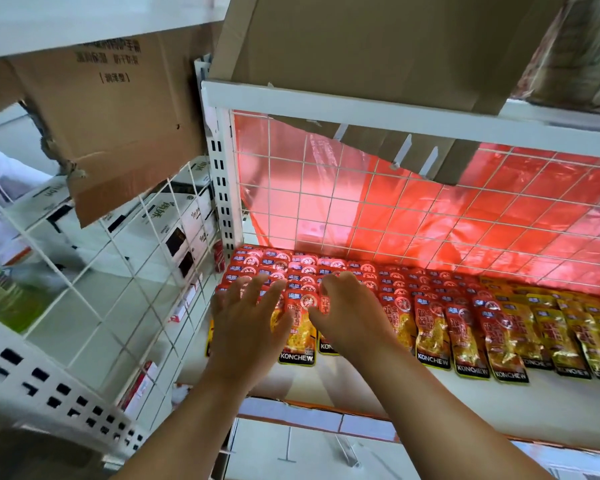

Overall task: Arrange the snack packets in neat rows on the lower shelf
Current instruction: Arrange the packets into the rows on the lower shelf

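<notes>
Red snack packets (430,327) marked KONCHEW lie in overlapping rows on the white lower shelf (378,389), with yellow packets (565,327) at the right end. My left hand (246,327) lies flat with spread fingers on the leftmost red rows. My right hand (347,313) rests beside it, fingers slightly bent, on the neighbouring rows. One red packet (297,330) shows between the two hands. Neither hand grips a packet.
A white wire grid (413,209) with red plastic sheet behind it backs the shelf. Above it sits a cardboard box (378,46) on the upper shelf. A torn cardboard flap (118,126) hangs at left. Left of the upright post (222,188) white boxes (174,223) fill the neighbouring bay.
</notes>
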Available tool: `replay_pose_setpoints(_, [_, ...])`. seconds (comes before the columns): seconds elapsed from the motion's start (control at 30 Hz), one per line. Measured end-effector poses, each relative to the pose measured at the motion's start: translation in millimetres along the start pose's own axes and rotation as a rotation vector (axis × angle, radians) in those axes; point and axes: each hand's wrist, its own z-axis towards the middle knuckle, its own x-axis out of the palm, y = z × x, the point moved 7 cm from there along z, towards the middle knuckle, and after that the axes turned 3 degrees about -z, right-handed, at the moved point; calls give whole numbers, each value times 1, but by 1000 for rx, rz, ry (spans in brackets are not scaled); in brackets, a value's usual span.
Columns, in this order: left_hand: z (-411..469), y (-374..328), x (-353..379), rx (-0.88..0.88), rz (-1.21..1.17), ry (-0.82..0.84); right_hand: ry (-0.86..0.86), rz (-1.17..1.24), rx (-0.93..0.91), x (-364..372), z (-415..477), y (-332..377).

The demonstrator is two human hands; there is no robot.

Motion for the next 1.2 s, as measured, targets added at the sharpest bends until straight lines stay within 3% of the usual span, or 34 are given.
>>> replay_pose_setpoints(0.23, [46, -56, -19, 43, -40, -4, -113, 1, -57, -50, -15, -31])
replay_pose_setpoints(0.5, [67, -179, -43, 169, -94, -29, -294, 25, -36, -135, -77, -104])
replay_pose_setpoints(0.93, [31, -497, -84, 369, -187, -95, -630, -44, 43, -319, -268, -288])
replay_pose_setpoints(1.2, [42, -648, -114, 539, -322, -122, -749, -98, 141, -421, -363, -374])
